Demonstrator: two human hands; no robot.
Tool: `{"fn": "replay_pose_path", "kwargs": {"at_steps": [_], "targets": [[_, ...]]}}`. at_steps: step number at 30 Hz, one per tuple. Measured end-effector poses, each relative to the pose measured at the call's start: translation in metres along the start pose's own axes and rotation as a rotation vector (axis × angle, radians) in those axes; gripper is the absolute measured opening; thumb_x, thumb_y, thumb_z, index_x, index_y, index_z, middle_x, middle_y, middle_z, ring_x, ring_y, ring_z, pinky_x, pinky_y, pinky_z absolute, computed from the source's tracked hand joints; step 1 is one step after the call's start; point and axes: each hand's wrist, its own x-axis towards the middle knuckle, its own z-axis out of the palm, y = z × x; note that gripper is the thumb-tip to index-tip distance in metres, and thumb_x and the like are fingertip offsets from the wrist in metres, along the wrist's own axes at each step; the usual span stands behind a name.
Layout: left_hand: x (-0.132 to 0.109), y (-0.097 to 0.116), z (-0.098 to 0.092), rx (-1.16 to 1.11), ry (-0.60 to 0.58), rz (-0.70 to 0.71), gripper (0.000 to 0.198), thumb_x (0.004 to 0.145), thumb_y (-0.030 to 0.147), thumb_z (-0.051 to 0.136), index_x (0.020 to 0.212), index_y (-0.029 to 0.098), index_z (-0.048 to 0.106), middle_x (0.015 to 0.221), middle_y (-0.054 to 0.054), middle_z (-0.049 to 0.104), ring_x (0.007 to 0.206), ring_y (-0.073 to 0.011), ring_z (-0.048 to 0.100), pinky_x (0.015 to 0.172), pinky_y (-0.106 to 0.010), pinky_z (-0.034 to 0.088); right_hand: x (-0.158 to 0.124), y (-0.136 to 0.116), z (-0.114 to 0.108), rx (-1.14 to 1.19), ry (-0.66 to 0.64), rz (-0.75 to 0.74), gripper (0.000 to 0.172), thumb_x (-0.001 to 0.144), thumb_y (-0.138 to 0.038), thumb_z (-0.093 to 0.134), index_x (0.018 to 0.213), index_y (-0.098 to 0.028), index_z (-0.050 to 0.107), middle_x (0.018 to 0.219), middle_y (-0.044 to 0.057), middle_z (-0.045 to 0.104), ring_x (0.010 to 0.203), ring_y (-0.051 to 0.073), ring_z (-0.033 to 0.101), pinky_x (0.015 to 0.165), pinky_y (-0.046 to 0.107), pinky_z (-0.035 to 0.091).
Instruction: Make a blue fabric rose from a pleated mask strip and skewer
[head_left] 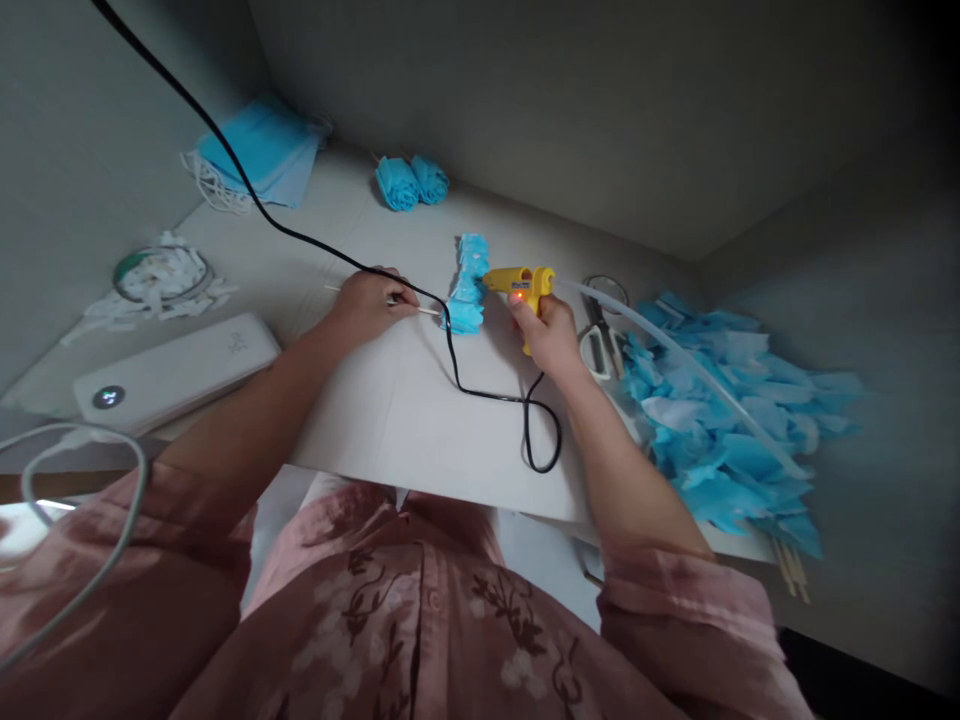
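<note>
My right hand point(551, 335) is closed round the handle of a yellow glue gun point(521, 283), whose nozzle points left at a blue fabric flower point(468, 285). The flower sits on the end of a thin wooden stick point(427, 311). My left hand point(371, 303) pinches that stick, resting on the white table point(397, 410). The gun's black cord point(480, 392) loops over the table and runs up to the far left. A small red light glows on the gun.
Blue fabric pieces point(720, 420) are heaped at the right, with scissors point(602, 338) and a clear glue stick beside them. Two finished blue flowers point(411, 182) and stacked blue masks point(259, 150) lie at the back. White straps point(161, 280) and a white power bank point(176, 370) lie at left.
</note>
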Motion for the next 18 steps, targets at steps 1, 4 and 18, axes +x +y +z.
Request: {"fn": "replay_pose_path", "kwargs": {"at_steps": [1,4,18], "targets": [[-0.0001,0.0006,-0.0003,-0.001,-0.001,0.0,0.016,0.08,0.027,0.071,0.086,0.016,0.083,0.091,-0.006,0.076,0.086,-0.0193,0.067,0.083,-0.03,0.053,-0.0002,0.0,-0.0005,-0.003,0.0,-0.001,0.052,0.094,-0.069,0.055,0.069,-0.023,0.056,0.06,0.001,0.057,0.057,0.016,0.052,0.057,0.032,0.041],[-0.0004,0.0023,-0.0008,-0.001,-0.005,-0.013,0.015,0.08,0.025,0.072,0.085,0.016,0.083,0.09,-0.005,0.075,0.086,-0.0197,0.067,0.083,-0.031,0.053,-0.0008,0.0005,-0.0017,-0.008,0.003,-0.003,0.051,0.094,-0.068,0.056,0.07,-0.023,0.056,0.06,0.001,0.057,0.057,0.016,0.051,0.057,0.032,0.042],[-0.0001,0.0094,-0.002,0.015,-0.008,-0.04,0.007,0.081,0.017,0.077,0.083,0.017,0.083,0.089,-0.005,0.075,0.087,-0.0202,0.067,0.082,-0.032,0.05,-0.0029,-0.0004,-0.0072,-0.026,-0.037,0.022,0.055,0.087,-0.077,0.053,0.068,-0.025,0.053,0.056,-0.001,0.052,0.055,0.017,0.049,0.055,0.032,0.036]]}}
